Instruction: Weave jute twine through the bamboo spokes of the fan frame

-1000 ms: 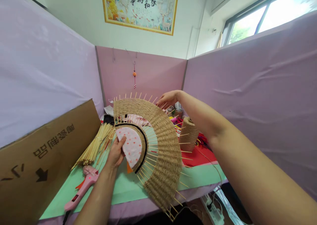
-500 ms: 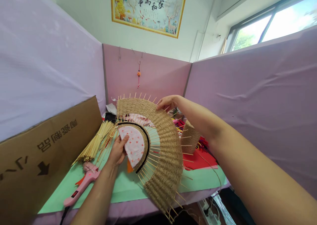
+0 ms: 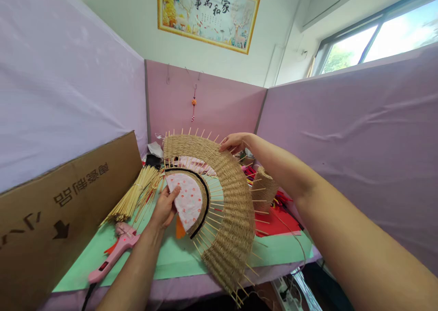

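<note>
A large fan-shaped piece with a woven straw band [image 3: 236,206] and thin sticks poking past its outer edge is held up over the table. Its inner half-circle is white cloth with red-orange dots [image 3: 188,199], rimmed by a black strip. My left hand [image 3: 166,206] grips the straight edge of the cloth part, thumb on the front, other fingers behind. At the top outer edge of the woven band, my right hand [image 3: 234,143] pinches the rim, its fingers bent around it.
A bundle of sticks [image 3: 133,194] and a pink glue gun [image 3: 114,254] lie left beside a cardboard panel [image 3: 78,197]. A twine roll [image 3: 263,190] and red sheets [image 3: 278,222] are behind the fan at right. A power strip [image 3: 289,292] sits below the table edge.
The view has shifted slightly, so most things appear a little further right. Both hands keep the same hold on the fan-shaped piece.
</note>
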`<state>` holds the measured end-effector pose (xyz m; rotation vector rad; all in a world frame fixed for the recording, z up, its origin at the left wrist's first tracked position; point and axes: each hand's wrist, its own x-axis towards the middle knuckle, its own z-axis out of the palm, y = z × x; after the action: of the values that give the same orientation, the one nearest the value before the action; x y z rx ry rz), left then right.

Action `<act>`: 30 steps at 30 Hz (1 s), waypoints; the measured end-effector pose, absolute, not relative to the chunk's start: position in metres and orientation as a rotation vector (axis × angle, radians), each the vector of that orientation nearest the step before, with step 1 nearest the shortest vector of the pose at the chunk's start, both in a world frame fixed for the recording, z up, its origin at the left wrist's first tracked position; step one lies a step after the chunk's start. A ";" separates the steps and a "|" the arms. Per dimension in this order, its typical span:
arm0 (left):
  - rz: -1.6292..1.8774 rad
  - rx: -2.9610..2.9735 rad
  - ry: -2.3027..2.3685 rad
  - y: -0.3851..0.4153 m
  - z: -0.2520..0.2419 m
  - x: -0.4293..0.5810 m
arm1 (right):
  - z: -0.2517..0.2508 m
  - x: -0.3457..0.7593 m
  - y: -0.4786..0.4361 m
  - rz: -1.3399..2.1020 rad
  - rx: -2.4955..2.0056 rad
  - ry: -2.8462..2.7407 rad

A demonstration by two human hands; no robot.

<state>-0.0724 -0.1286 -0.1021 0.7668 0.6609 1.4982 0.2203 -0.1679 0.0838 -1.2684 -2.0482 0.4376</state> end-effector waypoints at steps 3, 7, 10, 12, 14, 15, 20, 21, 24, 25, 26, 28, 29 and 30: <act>1.501 0.760 0.654 -0.130 -0.102 -0.072 | 0.098 0.208 -0.110 0.478 -1.396 -2.066; 1.511 0.751 0.651 -0.132 -0.099 -0.071 | 0.119 0.187 -0.049 0.429 -1.650 -2.054; 1.500 0.736 0.699 -0.132 -0.096 -0.072 | 0.110 0.177 -0.035 0.030 -1.555 -1.972; 1.474 0.726 0.757 -0.131 -0.096 -0.073 | 0.088 0.170 -0.036 -0.180 -1.363 -2.080; 1.434 0.721 0.817 -0.131 -0.099 -0.075 | 0.055 0.163 -0.041 -0.133 -1.150 -2.343; 1.410 0.721 0.841 -0.131 -0.101 -0.076 | 0.037 0.159 -0.043 -0.064 -1.089 -2.447; 1.286 0.699 0.933 -0.145 -0.116 -0.080 | -0.049 0.150 -0.048 0.127 -1.064 -2.551; 1.267 0.691 0.957 -0.149 -0.119 -0.080 | -0.063 0.150 -0.048 0.162 -1.073 -2.548; 1.217 0.651 1.037 -0.160 -0.126 -0.081 | -0.094 0.149 -0.050 0.255 -1.104 -2.535; 1.195 0.632 1.067 -0.161 -0.127 -0.081 | -0.102 0.148 -0.051 0.280 -1.116 -2.531; 1.170 0.614 1.094 -0.161 -0.128 -0.081 | -0.108 0.148 -0.053 0.302 -1.130 -2.526; 1.123 0.586 1.134 -0.157 -0.129 -0.080 | -0.118 0.147 -0.057 0.330 -1.163 -2.507; 1.105 0.580 1.145 -0.154 -0.129 -0.079 | -0.122 0.147 -0.060 0.339 -1.180 -2.496; 1.094 0.577 1.150 -0.150 -0.129 -0.078 | -0.124 0.148 -0.063 0.347 -1.194 -2.487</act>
<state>-0.0783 -0.1503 -0.1290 0.5766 1.1499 1.0943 0.1482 -0.0626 -0.1242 -1.1939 -2.4871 0.3467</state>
